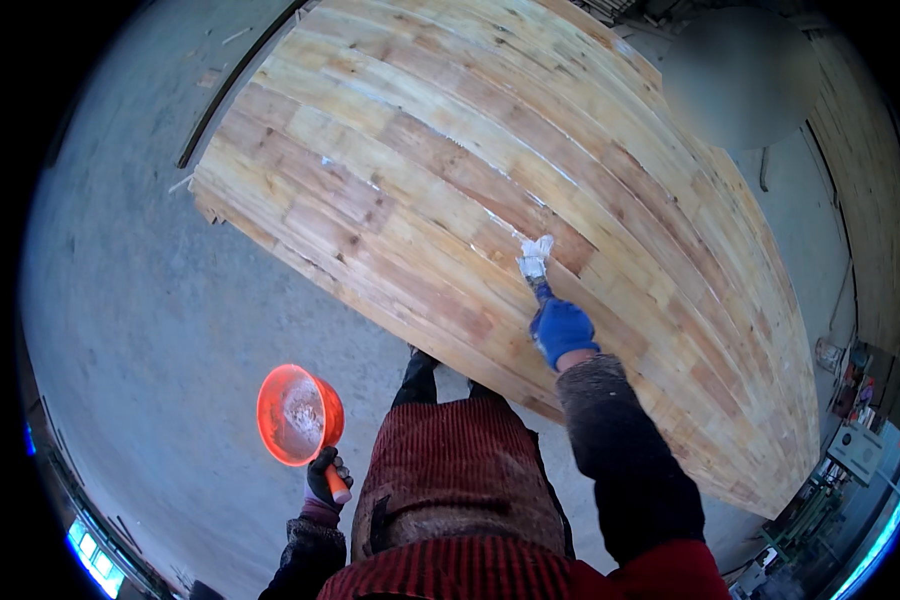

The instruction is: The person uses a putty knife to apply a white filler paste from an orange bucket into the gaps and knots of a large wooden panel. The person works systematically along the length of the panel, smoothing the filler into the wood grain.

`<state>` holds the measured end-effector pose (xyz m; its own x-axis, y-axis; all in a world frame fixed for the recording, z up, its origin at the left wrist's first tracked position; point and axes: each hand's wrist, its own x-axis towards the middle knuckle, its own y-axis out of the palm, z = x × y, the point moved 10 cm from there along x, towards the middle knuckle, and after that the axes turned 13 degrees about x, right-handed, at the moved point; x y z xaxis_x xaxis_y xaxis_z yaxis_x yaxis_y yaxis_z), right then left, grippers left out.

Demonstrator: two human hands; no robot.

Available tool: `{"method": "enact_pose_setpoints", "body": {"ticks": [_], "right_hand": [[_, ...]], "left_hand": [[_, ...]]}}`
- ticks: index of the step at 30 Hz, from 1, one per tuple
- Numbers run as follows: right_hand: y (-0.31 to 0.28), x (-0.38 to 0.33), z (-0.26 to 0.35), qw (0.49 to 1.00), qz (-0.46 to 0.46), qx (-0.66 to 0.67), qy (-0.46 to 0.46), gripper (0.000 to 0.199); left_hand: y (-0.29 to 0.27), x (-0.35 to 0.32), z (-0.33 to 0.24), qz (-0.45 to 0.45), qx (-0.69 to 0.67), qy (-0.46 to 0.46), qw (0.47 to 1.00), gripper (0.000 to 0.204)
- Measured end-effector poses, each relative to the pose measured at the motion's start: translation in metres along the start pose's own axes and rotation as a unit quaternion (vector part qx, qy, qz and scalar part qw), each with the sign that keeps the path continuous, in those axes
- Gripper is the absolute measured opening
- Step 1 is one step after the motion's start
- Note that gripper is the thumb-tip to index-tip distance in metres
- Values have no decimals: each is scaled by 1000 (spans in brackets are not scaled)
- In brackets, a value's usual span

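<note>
My right hand [562,328], in a blue glove, is closed round the handle of a putty knife [533,264] whose blade is coated in white paste. The blade rests on a large wooden panel [390,240] made of many joined strips, at a seam with a white smear. Off the panel's near edge, my left hand [327,477], in a dark glove, grips the handle of an orange plastic dipper [335,410]. Whitish paste lies inside the dipper, its mouth tilted left. White streaks mark several seams of the panel.
Grey concrete floor [160,330] surrounds the panel on the left. A dark metal bar [235,90] lies by its far left edge. Stacked boards [870,200] stand at the right, with machinery [855,450] at the lower right. A blurred round patch covers the upper right.
</note>
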<state>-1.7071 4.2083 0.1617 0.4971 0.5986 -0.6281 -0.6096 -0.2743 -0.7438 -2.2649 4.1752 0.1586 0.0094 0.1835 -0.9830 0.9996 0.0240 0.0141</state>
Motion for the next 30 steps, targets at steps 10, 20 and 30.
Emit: {"method": "enact_pose_setpoints", "body": {"ticks": [10, 20, 30], "right_hand": [[-15, -5, -19, 1000, 8, 19, -8, 43], [-21, -28, -7, 999, -4, 32, -28, 39], [5, -33, 28, 989, -85, 85, -88, 47]], "left_hand": [[4, -5, 15, 6, 3, 3, 1000, 18], [14, -22, 15, 2, 27, 17, 999, 19], [7, -34, 33, -31, 42, 48, 998, 20]]}}
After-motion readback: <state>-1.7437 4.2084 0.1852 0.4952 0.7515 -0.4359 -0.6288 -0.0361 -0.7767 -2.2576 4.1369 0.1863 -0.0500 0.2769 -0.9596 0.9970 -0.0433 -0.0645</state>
